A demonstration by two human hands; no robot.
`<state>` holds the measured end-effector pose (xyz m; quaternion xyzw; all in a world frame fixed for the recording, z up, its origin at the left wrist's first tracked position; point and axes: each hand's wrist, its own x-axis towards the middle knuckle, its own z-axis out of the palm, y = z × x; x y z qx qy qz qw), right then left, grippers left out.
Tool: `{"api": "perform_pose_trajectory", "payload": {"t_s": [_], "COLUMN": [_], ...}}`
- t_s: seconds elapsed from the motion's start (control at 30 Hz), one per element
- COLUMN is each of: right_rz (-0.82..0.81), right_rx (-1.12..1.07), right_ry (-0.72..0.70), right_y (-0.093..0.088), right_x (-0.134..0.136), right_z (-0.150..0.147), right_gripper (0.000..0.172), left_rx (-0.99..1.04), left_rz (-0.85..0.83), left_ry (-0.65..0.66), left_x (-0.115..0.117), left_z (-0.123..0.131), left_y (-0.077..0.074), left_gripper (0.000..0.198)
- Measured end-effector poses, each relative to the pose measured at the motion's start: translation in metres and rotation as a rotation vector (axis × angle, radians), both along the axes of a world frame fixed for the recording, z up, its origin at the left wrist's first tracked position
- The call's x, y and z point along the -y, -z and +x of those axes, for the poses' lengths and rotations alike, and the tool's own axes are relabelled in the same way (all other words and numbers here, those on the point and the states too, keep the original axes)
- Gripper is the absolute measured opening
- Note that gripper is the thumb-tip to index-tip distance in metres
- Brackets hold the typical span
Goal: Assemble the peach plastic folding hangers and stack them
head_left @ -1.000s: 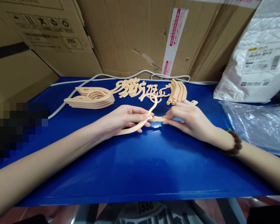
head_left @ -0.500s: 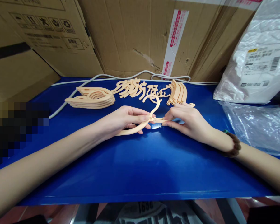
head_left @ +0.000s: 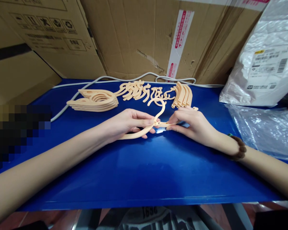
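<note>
the left hand is holding a hanger arm and hook, the right hand a second arm; loose hooks are lying beyond.

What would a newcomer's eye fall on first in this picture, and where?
First comes the bright blue tabletop, with the left hand and right hand holding pale pieces near the middle, a curved hook rising between them. Behind the hands, a pale stack sits to the left of loose hooks. A white plastic parcel is at the upper right.
</note>
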<state>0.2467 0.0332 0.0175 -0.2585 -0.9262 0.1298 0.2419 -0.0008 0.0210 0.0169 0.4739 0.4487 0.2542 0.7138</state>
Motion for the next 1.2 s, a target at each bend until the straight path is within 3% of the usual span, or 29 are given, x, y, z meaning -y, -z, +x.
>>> {"api": "perform_pose_trajectory", "payload": {"t_s": [0.37,1.2], "right_rz": [0.014,-0.015], "right_rx": [0.006,0.056], "right_ry": [-0.015,0.007], "right_y": [0.0030,0.0021], "right_x": [0.0062,0.0093], "right_z": [-0.0060,-0.0077], "right_gripper": [0.018,0.017], "left_rx": [0.011,-0.044], "left_rz": [0.048,0.101], "left_ry": [0.113,0.050], "left_x": [-0.0027,0.0015], "left_z": [-0.0012,0.0021], "left_y": [0.0012,-0.0008], "left_gripper": [0.015,0.007]}}
